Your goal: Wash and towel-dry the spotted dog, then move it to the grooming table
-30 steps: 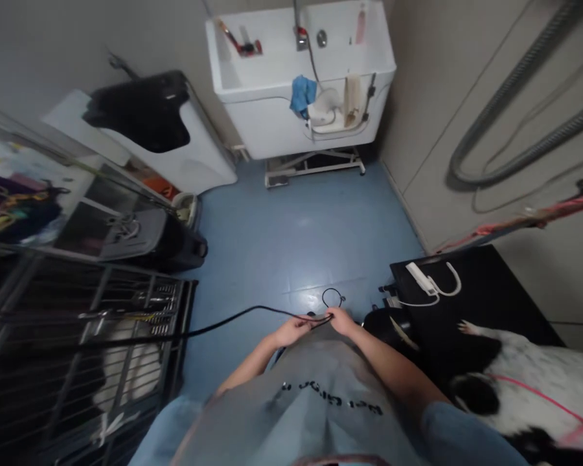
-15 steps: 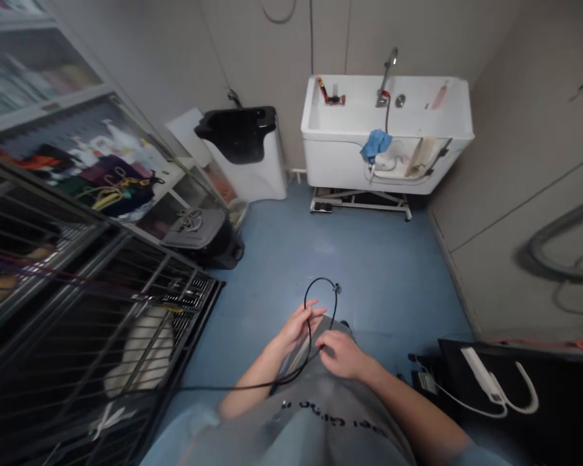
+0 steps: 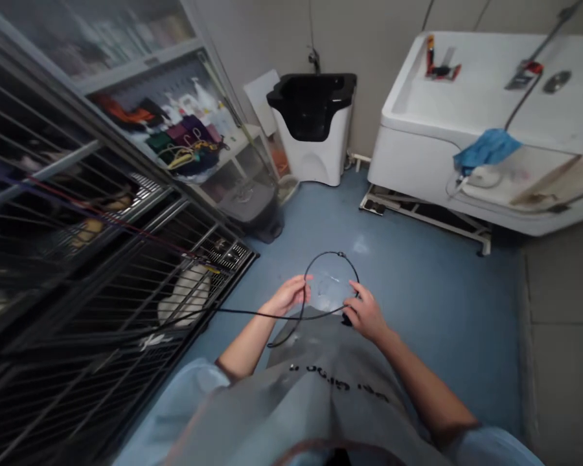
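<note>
A thin black cord [image 3: 252,313] forms a wide loop in front of my grey apron [image 3: 320,362], with a small metal fitting at the top of the loop. On the loop's left side my left hand [image 3: 287,295] pinches the cord between thumb and fingers. My right hand [image 3: 366,312] has its fingers curled on the opposite side, closed on the cord. From the loop, the cord stretches left across my left forearm towards the cage. One short end hangs over the apron below my left hand.
Barred metal cages [image 3: 189,259] with a pale cushion [image 3: 187,294] inside line the left. Behind them are a glass-fronted cabinet [image 3: 140,71] and a grey lidded bin [image 3: 252,204]. A black-and-white basin [image 3: 315,155] and a white tub [image 3: 398,152] with a blue cloth [image 3: 488,150] stand ahead on the blue floor [image 3: 408,278].
My hands have moved apart and the cord loop is wider and rounder between them. My right hand has gone right and up. The view has turned left.
</note>
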